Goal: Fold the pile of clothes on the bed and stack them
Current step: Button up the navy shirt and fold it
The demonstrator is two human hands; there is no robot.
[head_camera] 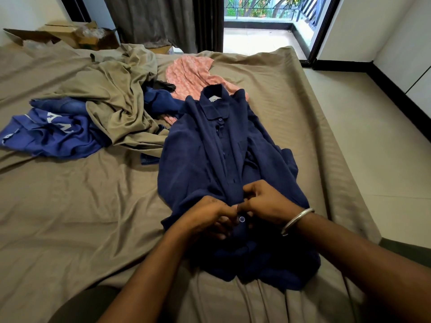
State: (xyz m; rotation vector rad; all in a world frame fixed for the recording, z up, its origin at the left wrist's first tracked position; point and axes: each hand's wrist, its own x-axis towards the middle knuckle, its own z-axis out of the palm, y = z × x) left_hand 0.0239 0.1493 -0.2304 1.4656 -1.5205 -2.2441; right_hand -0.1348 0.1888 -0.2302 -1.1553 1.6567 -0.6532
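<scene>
1. Landmark: the navy shirt (210, 159) lies lengthwise on the bed (70, 206), front side up. The collar is at the far end and the hem at the near end, next to the person.
2. Left hand (210, 216): positioned on the lower part of the navy shirt, left of the button placket. The fingers are curled and pinch the shirt fabric at the placket.
3. Right hand (265, 203): positioned on the lower part of the navy shirt, right of the placket, touching the left hand. The fingers are curled and pinch the fabric edge. A metal bangle (296, 221) sits on the right wrist.
4. A button (242, 219) is visible on the navy shirt, just below the point where both hands meet.
5. Pink garment (193, 73): lies beyond the navy shirt's collar, partly covered by it.
6. Olive cloth (112, 94): crumpled, to the left of the navy shirt's upper half.
7. Blue printed garment (51, 134): farther left of the navy shirt, partly under the olive cloth.
8. Cardboard boxes (77, 34): beyond the bed, far left of the navy shirt.
</scene>
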